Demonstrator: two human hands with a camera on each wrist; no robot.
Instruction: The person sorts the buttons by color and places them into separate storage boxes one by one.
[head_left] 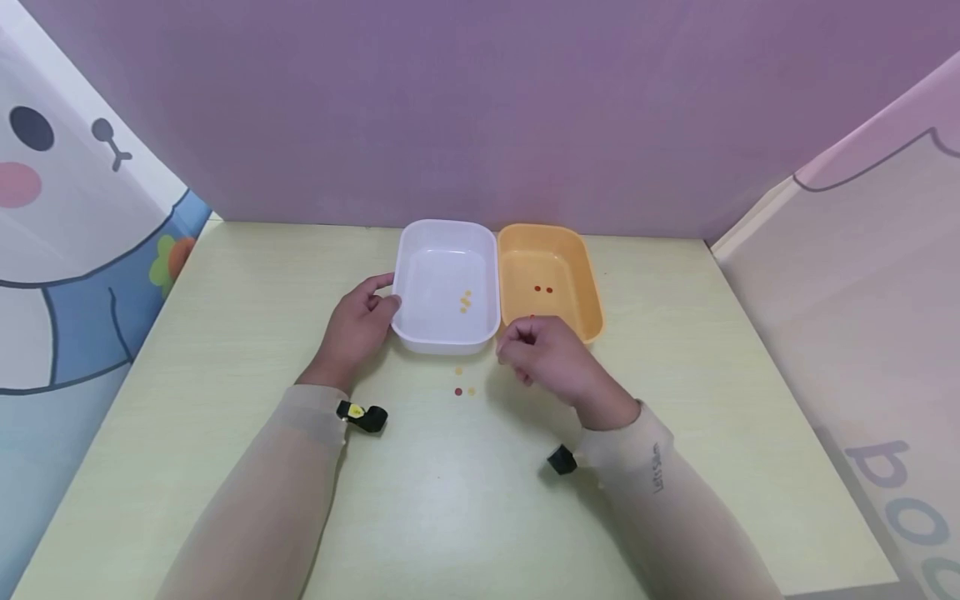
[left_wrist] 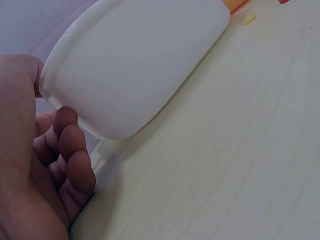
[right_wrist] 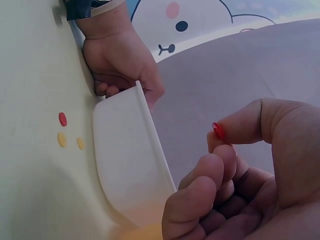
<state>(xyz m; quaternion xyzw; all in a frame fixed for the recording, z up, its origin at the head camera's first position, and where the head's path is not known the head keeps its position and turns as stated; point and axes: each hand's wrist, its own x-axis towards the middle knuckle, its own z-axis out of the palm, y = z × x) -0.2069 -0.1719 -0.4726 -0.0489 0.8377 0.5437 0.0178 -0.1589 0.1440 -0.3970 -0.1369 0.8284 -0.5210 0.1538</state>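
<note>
My left hand [head_left: 360,325] holds the white plastic box [head_left: 442,346] by its left wall, thumb at the rim. In the left wrist view the other fingers curl beside the box's outer corner. My right hand [head_left: 551,358] is raised over the near edge of the orange box [head_left: 592,287]. A small red button [right_wrist: 217,130] is pinched at its thumb and fingertip. Several yellow buttons [head_left: 465,302] lie inside the white box, and red buttons [head_left: 549,290] lie in the orange one.
In front of the white box, a red button [head_left: 458,392] and two yellow buttons [head_left: 471,392] lie on the pale table [head_left: 420,517]. Both boxes stand side by side near the purple back wall [head_left: 465,117]. Printed panels [head_left: 67,325] flank the table.
</note>
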